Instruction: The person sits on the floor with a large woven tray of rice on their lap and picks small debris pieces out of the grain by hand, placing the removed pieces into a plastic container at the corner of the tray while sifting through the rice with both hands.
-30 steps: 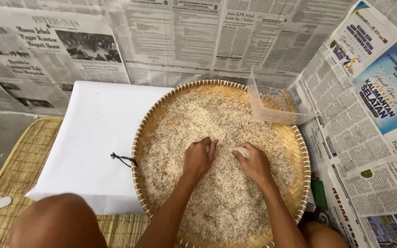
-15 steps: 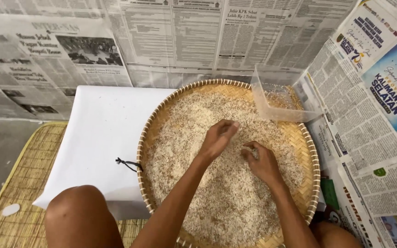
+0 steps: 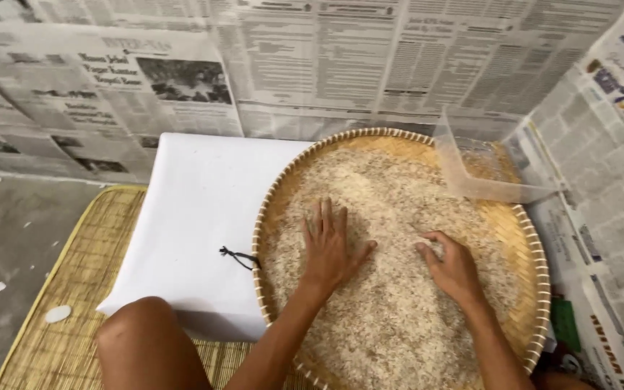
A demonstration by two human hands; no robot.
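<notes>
A round woven bamboo tray (image 3: 536,289) lies on the floor, covered with a layer of pale rice grains (image 3: 391,296). My left hand (image 3: 328,245) rests flat on the rice near the tray's left side, fingers spread and pointing away from me. My right hand (image 3: 451,263) sits on the rice to its right, fingers curled and pinching at the grains. A clear plastic container (image 3: 482,170) stands tilted on the tray's far right rim.
A white cloth-covered pad (image 3: 196,217) lies left of the tray, with a short black string (image 3: 238,256) at the tray's edge. A woven mat (image 3: 59,310) is beneath. My knee (image 3: 146,347) is at the bottom left. Newspaper sheets (image 3: 370,58) cover the wall and right floor.
My left hand has opened out and pressed flat on the rice further left. The right hand stays pinching at grains. The view has shifted so the tray sits further right.
</notes>
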